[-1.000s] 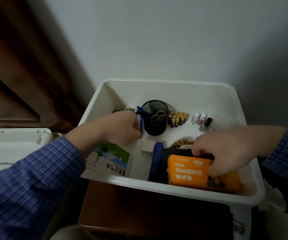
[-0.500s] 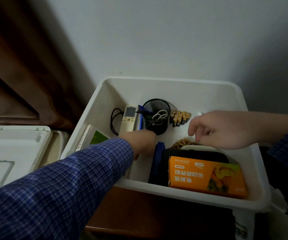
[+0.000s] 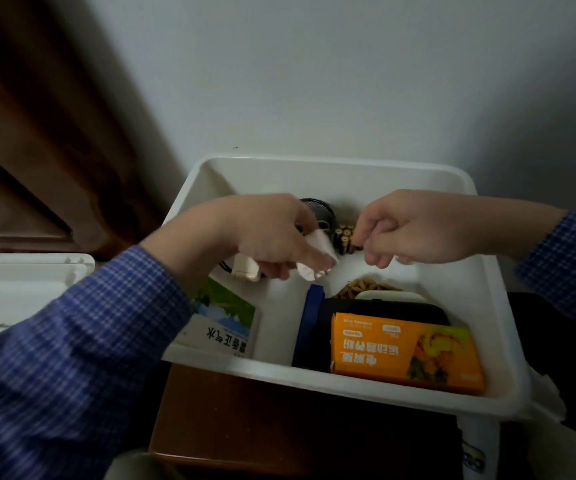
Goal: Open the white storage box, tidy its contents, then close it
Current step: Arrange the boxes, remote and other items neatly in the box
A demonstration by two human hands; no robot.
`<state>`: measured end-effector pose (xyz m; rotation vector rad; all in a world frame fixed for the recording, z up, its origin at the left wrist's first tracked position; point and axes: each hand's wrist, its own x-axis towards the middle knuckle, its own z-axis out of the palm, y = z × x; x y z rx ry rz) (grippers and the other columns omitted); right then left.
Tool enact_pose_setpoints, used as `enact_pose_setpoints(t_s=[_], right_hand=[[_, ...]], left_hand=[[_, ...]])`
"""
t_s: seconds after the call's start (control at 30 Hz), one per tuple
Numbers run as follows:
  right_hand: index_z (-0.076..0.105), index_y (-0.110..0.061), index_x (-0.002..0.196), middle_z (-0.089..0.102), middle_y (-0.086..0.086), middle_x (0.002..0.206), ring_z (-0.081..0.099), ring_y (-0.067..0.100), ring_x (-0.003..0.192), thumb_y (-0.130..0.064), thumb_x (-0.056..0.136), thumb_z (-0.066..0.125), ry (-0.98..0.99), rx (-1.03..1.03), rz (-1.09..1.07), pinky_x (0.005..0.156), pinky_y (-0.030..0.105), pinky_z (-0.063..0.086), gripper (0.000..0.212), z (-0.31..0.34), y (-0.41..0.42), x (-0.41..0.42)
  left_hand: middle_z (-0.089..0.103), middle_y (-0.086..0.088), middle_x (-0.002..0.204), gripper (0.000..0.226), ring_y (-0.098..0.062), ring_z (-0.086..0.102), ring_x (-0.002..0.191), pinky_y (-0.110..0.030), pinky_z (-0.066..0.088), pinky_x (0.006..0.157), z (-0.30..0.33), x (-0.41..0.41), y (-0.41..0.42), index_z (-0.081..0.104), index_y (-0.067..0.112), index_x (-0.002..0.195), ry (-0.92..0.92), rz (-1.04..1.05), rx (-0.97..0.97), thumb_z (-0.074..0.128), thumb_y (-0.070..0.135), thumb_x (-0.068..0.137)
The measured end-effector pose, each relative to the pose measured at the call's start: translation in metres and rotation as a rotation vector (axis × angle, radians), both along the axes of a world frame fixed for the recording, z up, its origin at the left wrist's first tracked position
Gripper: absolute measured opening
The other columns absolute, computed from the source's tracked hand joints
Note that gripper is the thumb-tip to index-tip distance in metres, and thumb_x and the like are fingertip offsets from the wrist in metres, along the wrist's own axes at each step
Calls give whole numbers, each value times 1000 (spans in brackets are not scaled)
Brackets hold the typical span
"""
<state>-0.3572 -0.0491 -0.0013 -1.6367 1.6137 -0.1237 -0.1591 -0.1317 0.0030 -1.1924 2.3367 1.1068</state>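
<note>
Head view: orange carton (image 3: 404, 355) w/ Chinese lettering, unreadable upside-down.

A plain pale grey-white wall (image 3: 331, 71) fills the space beyond and above the hands, with one tiny dark speck low on it. To the left of the hands, a dark brown wooden panel (image 3: 37, 133) with slanting moulded edges, perhaps a door, rises into shadow. Below the hands, toward the person, lies a reddish-brown wooden bench (image 3: 245, 420) with a smooth, slightly glossy top. Light is dim and soft; the wall darkens toward the right, where a broad shadow falls, and the lower right corner is almost black
</note>
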Motion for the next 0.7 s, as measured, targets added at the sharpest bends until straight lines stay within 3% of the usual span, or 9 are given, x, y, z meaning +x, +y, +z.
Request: enact_pose_setpoints(t_s=[0.13, 0.2, 0.27, 0.37, 0.47, 0.57, 0.7], right_hand=[[68, -15, 107, 78, 2, 95, 76, 16, 86, -32, 95, 65, -290, 170, -164, 67, 26, 59, 21, 0, 3, -10], [69, -15, 109, 79, 2, 95, 76, 13, 87, -30, 91, 69, -282, 178, -165, 69, 22, 59, 23, -4, 7, -16], [72, -16, 105, 79, 1, 92, 75, 11, 84, -29, 89, 73, -280, 155, -229, 67, 19, 58, 21, -13, 9, -22], [76, -13, 96, 77, 5, 86, 71, 10, 75, -21, 83, 79, -185, 117, -215, 68, 22, 56, 16, -25, 10, -27], [73, -22, 93, 76, -8, 79, 68, -1, 71, -17, 80, 81, 16, 96, -54, 70, 20, 51, 16, -28, 10, -26], [73, -29, 99, 76, -14, 89, 69, -3, 84, -25, 84, 77, 107, 203, 110, 80, 19, 55, 16, -30, 13, -19], [70, -34, 92, 67, -36, 72, 62, -18, 77, -24, 86, 75, 133, 187, 152, 67, 6, 48, 13, -35, 11, -14]], left_hand=[[72, -1, 71, 43, -13, 68, 56, -23, 53, 50, 9, -24, 22, 68, 20, 105, 104, -52, -143, 79, 52, 78], [73, -2, 78, 44, -14, 68, 62, -28, 56, 54, -3, -37, 32, 70, 18, 103, 122, -20, -165, 78, 53, 78], [73, -2, 85, 46, -18, 70, 74, -35, 61, 68, -16, -44, 40, 71, 16, 101, 144, -15, -180, 77, 55, 77], [75, -8, 86, 57, -25, 71, 78, -33, 59, 66, -26, -42, 42, 72, 9, 101, 136, -29, -130, 73, 61, 78], [74, -18, 95, 48, -29, 74, 83, -30, 62, 65, -34, -32, 29, 67, 3, 111, 20, -11, 52, 57, 47, 96], [66, -17, 89, 34, -29, 74, 78, -35, 64, 71, -54, -25, 25, 60, -1, 118, -180, -11, -13, 50, 27, 103], [56, -12, 77, 30, -22, 69, 63, -28, 60, 58, -83, -27, 29, 54, -5, 121, -343, 32, -2, 50, 18, 102]])
